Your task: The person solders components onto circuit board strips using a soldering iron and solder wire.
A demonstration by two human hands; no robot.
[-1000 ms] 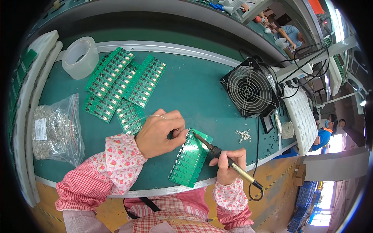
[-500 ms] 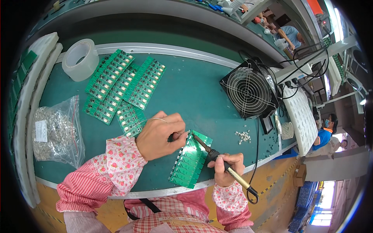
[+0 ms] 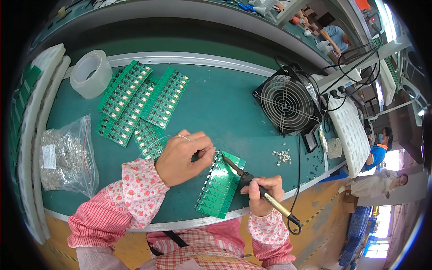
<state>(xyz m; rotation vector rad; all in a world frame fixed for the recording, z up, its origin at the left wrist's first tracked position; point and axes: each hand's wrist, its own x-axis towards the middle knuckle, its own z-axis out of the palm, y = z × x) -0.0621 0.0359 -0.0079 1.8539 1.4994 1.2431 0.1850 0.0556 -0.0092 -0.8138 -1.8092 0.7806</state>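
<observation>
A green circuit board panel point(image 3: 219, 186) lies on the green bench mat, with a row of small metal parts along its left edge. My right hand point(image 3: 262, 196) is closed round a soldering iron point(image 3: 275, 205), whose tip rests at the panel's upper left corner. Beside that corner, my left hand point(image 3: 185, 156) pinches a thin solder wire point(image 3: 173, 135) that loops back over the knuckles; the wire's end is hidden by the fingers. Behind my left hand, several more circuit board panels point(image 3: 165, 99) lie in an overlapping pile, populated side up.
A black fan point(image 3: 287, 102) with a wire guard stands at the far right, near small loose white parts point(image 3: 282, 156). On the left are a clear tape roll point(image 3: 91, 74), a plastic bag of metal parts point(image 3: 65, 157) and upright foam sheets point(image 3: 40, 135). The iron's cord point(image 3: 297, 180) crosses the bench edge.
My left hand has shifted slightly left, away from the panel's corner. The iron and the panel stay nearly in place. In the background at right, a person in pale clothing has come into fuller view.
</observation>
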